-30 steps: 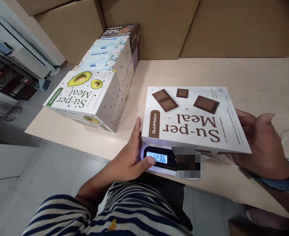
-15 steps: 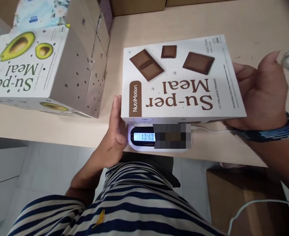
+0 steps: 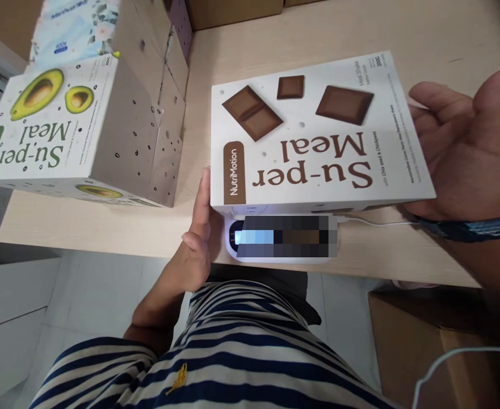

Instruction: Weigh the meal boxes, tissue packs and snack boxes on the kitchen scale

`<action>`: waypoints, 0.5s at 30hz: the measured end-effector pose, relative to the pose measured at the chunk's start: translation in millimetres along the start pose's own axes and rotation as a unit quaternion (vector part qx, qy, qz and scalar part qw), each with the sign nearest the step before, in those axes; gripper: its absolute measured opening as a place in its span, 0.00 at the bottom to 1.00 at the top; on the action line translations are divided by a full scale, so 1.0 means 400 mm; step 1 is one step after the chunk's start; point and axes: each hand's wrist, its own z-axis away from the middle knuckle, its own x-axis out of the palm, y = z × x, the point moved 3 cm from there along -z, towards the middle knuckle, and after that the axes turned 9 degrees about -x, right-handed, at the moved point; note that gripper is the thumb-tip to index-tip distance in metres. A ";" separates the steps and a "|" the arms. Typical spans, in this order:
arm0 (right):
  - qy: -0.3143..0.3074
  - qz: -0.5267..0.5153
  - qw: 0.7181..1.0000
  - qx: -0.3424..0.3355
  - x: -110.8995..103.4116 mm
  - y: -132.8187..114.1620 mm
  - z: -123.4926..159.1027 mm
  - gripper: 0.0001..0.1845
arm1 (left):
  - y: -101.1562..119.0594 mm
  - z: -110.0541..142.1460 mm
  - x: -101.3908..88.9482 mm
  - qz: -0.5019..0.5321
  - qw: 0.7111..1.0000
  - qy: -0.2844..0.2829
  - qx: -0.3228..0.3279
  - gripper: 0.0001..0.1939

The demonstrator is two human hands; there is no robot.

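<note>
1. One white, flat cardboard box with three chocolate pictures lies over one white, rounded scale.
2. Left hand: fingers straight, ungripping, at its left edge.
3. Right hand: palm open, near its right edge; contact unclear.

Pixelation covers most of the scale's front, so its reading cannot be made out; the box hides its top. The box's finest print is too small to read. Some right hand fingers are partly hidden behind the box. The picture's edge cuts off the carton and tissue packs.
</note>
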 end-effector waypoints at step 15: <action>-0.159 0.015 0.976 -0.147 0.135 -0.112 0.210 0.59 | 0.037 0.104 0.063 -0.071 0.979 0.057 0.184 0.53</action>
